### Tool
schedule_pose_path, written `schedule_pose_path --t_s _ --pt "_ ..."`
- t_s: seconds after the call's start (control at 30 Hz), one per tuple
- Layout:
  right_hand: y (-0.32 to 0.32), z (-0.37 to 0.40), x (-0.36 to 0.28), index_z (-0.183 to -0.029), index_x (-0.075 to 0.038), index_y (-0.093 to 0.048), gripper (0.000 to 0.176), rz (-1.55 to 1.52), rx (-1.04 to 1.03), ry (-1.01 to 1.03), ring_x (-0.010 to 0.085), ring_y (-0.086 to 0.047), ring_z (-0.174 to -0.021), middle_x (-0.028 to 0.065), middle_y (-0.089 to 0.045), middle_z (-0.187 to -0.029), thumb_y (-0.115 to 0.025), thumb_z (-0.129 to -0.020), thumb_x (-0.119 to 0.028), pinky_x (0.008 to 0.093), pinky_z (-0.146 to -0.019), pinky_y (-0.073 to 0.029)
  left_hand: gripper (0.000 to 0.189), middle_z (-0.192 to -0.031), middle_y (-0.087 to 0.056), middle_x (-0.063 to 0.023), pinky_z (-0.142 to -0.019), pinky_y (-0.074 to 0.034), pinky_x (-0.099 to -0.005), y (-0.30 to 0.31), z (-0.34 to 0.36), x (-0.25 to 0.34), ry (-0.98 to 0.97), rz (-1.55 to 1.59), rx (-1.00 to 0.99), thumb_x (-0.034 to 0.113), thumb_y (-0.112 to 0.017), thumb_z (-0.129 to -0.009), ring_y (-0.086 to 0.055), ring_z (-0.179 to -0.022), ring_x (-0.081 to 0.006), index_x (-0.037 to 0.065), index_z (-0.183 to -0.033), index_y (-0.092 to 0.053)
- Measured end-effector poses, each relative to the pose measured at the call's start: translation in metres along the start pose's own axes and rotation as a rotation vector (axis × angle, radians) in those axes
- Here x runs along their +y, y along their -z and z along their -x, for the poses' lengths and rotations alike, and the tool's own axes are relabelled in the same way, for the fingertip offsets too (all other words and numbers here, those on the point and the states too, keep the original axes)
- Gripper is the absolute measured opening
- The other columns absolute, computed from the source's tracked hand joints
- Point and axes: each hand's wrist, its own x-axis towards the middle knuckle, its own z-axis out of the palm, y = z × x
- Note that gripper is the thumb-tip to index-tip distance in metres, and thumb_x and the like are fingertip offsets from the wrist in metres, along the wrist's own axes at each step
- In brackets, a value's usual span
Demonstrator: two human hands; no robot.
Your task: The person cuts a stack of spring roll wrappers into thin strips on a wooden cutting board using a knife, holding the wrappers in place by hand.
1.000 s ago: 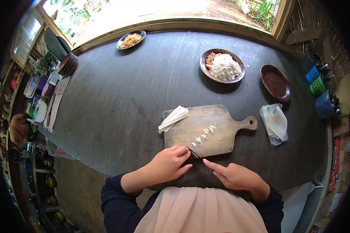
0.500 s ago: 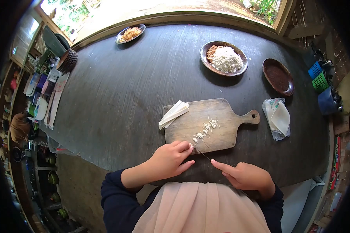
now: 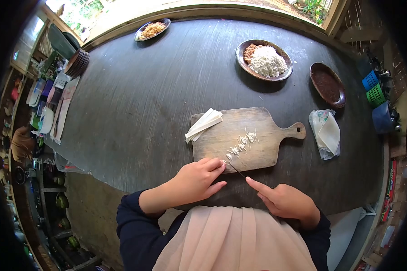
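At the near edge of the wooden cutting board [image 3: 262, 122], my left hand [image 3: 201, 179] presses its fingertips on a small white piece, mostly hidden under them. My right hand [image 3: 282, 198] grips a thin knife [image 3: 236, 170], index finger along its back, the blade tip beside my left fingertips. Thin white slivers [image 3: 242, 143] lie in a diagonal line on the board. A stack of white strips [image 3: 204, 124] rests on the board's upper left corner.
Behind the board stands a bowl [image 3: 264, 60] of white shreds and brown bits. An oval brown dish [image 3: 328, 85] and a plastic packet [image 3: 325, 134] are at the right. A small plate [image 3: 152, 30] of orange-brown food sits far back; stacked brown dishes [image 3: 77, 63] stand left.
The view has shifted slightly, so the board sits a little higher in it. Both hands keep nearly the same pose, and the knife blade has tilted slightly beside my left fingertips.
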Motion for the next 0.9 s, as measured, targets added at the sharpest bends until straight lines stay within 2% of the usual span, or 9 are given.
schedule_pose_path --t_s 0.13,0.43,0.9 --pt "-0.001 -0.002 0.0 -0.152 -0.006 -0.035 0.067 0.008 -0.017 -0.018 0.033 -0.056 -0.044 0.0176 -0.055 -0.054 -0.059 -0.089 -0.006 0.044 -0.046 -0.046 0.043 -0.112 -0.061 -0.011 -0.082 -0.055 -0.0319 -0.002 0.0 -0.001 -0.027 -0.017 0.013 0.031 -0.064 -0.093 -0.062 -0.101 -0.0248 -0.006 -0.116 -0.063" --pt "-0.009 -0.01 0.005 -0.152 -0.009 -0.036 0.065 -0.049 0.019 0.0 0.0347 -0.055 -0.044 0.0187 -0.053 -0.053 -0.057 -0.091 -0.008 0.0458 -0.047 -0.045 0.042 -0.107 -0.061 -0.0106 -0.081 -0.054 -0.032 -0.003 0.0 -0.001 -0.04 -0.025 0.027 0.03 -0.066 -0.092 -0.062 -0.096 -0.0242 -0.006 -0.113 -0.064" --pt "0.001 0.0 0.003 -0.153 -0.012 -0.036 0.064 -0.076 -0.068 -0.081 0.0355 -0.055 -0.044 0.0203 -0.053 -0.053 -0.056 -0.093 -0.009 0.0463 -0.048 -0.045 0.042 -0.113 -0.062 -0.0104 -0.083 -0.054 -0.0328 0.0 0.0 0.003 -0.012 -0.049 0.011 0.029 -0.068 -0.092 -0.063 -0.098 -0.0253 -0.004 -0.118 -0.064"
